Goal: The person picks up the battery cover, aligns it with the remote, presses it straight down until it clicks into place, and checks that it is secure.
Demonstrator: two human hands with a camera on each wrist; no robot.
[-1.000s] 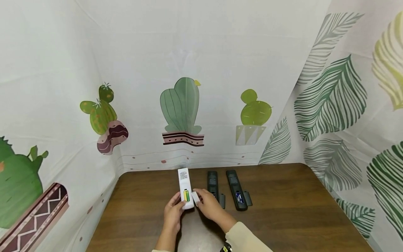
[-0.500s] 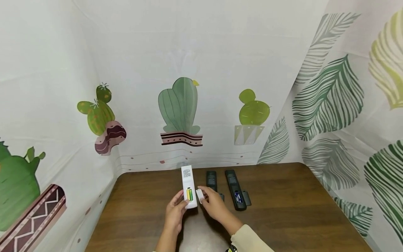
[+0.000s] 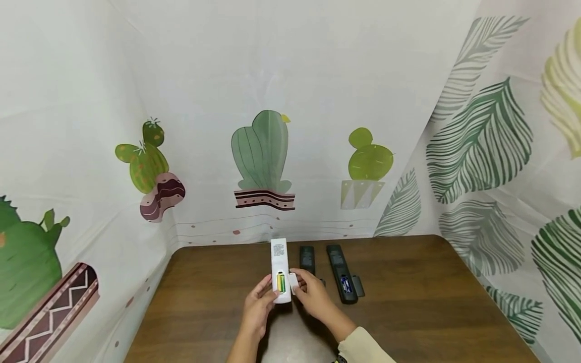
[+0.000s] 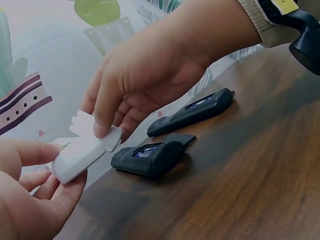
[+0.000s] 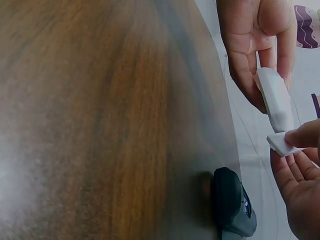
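A white remote (image 3: pixel 279 257) is held above the table by my left hand (image 3: pixel 257 310), thumb on its lower left edge and fingers beneath. Its battery bay is uncovered, and green and yellow batteries (image 3: pixel 281 283) lie inside. Between thumb and fingers, my right hand (image 3: pixel 317 300) pinches a small white cover (image 3: pixel 293 284) close beside the remote's right edge. In the left wrist view the cover (image 4: pixel 84 123) is tilted over the white remote (image 4: pixel 77 157); whether they touch I cannot tell. The right wrist view shows the cover (image 5: pixel 281 144) by the remote's side (image 5: pixel 276 100).
Two black remotes lie right of the hands on the brown table (image 3: pixel 408 302): one (image 3: pixel 307 258) partly behind my right hand, the other (image 3: pixel 338 267) with blue batteries showing. A dark cover (image 3: pixel 358 286) lies against the farther one. Patterned cloth (image 3: pixel 317 101) hangs behind.
Both hands have moved a little to the right with the white remote and the cover. The remote has turned more upright in the head view. The black remotes lie where they were.
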